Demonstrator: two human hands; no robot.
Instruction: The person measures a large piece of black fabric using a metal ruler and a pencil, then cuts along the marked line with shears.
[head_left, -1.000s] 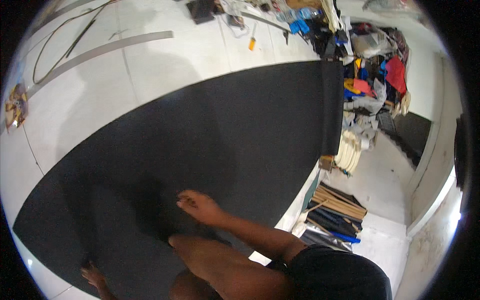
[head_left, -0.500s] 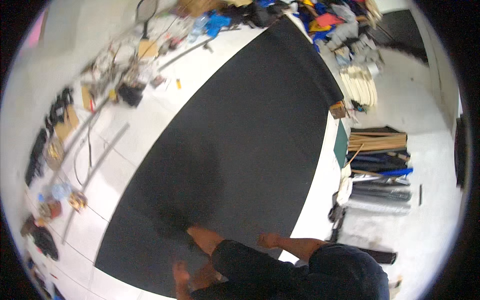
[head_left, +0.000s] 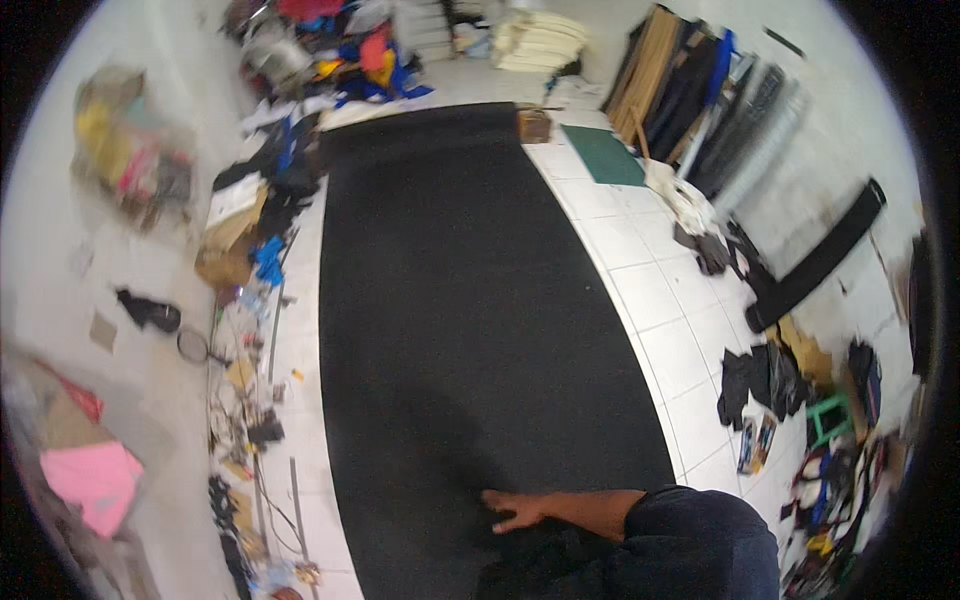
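Observation:
A long black sheet of cloth-like material (head_left: 470, 300) lies spread over the tiled floor beneath me. Its far end looks wound into a roll (head_left: 420, 125). My right hand (head_left: 515, 508) reaches over the near part of the sheet, fingers spread and nothing held. Whether it presses on the surface or hovers just above is hard to tell. The right arm comes from a dark sleeve (head_left: 700, 535) at the lower edge. My left hand is out of view.
Beyond the far end sit a small brown box (head_left: 534, 126) and a green mat (head_left: 604, 155). Upright rolls (head_left: 690, 100) lean on the right wall, with a black roll (head_left: 815, 255) nearer. Loose clutter (head_left: 245, 400) lines the left, including a racket (head_left: 193, 346).
My view has turned, so the sheet now runs nearly straight ahead. My left hand and bare leg have left the picture. The right hand's fingers are now spread over the sheet.

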